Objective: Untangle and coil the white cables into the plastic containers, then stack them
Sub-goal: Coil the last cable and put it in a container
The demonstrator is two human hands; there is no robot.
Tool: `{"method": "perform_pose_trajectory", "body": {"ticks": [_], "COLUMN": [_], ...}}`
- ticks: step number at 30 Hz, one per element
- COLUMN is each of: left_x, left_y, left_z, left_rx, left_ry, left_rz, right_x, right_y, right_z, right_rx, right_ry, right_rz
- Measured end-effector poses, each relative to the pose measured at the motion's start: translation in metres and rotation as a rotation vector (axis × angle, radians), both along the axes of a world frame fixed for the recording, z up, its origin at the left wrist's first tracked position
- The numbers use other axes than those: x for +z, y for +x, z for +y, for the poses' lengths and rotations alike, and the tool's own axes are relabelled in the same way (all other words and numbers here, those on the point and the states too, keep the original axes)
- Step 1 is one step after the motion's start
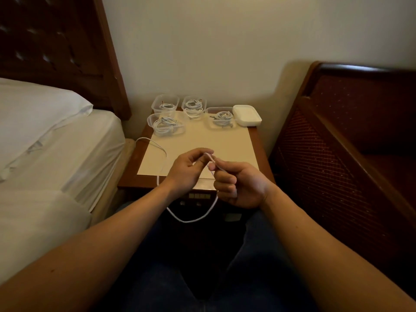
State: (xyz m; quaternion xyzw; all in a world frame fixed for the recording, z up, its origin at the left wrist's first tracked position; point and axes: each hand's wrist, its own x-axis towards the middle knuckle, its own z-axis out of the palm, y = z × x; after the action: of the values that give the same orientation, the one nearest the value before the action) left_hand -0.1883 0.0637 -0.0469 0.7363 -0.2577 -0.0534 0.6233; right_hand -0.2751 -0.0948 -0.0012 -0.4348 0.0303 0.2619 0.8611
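A loose white cable (191, 219) runs between both hands above the front of the nightstand (258, 140). My left hand (186, 170) pinches the cable near its end. My right hand (238, 185) grips it just beside, fingers curled round it. From there the cable hangs in a loop below the table's front edge, and another stretch arcs over the table's left side. Several clear plastic containers, such as one at the rear left (166, 104) and one in front of it (165, 125), hold coiled white cables at the back of the table.
A white lidded box (247, 115) stands at the back right corner. A cream mat (225, 145) covers the tabletop. A bed with white sheets (56, 143) is to the left, a dark wooden bench (351, 136) to the right, and the wall is behind.
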Motion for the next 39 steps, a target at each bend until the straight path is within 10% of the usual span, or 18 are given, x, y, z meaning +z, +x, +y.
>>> {"method": "perform_pose_trajectory", "body": {"ticks": [10, 22, 28, 35, 39], "left_x": [0.009, 0.036, 0.060, 0.069, 0.051], "left_y": [-0.035, -0.066, -0.055, -0.040, -0.040], "left_z": [-0.010, 0.003, 0.018, 0.022, 0.018], "left_rx": [-0.118, -0.275, -0.339, -0.158, -0.089], "left_ry": [0.064, 0.507, 0.752, 0.404, 0.146], "left_rz": [0.175, 0.003, -0.385, -0.377, -0.110], "right_x": [0.025, 0.005, -0.008, -0.005, 0.008], "right_y": [-0.019, -0.024, -0.031, -0.038, -0.041], "right_z": [0.021, -0.006, -0.012, 0.007, 0.011], "right_rx": [-0.079, -0.724, -0.377, -0.125, 0.025], "right_ry": [0.410, -0.354, -1.505, -0.574, 0.161], "right_rz": [-0.077, -0.273, -0.544, 0.005, -0.020]}}
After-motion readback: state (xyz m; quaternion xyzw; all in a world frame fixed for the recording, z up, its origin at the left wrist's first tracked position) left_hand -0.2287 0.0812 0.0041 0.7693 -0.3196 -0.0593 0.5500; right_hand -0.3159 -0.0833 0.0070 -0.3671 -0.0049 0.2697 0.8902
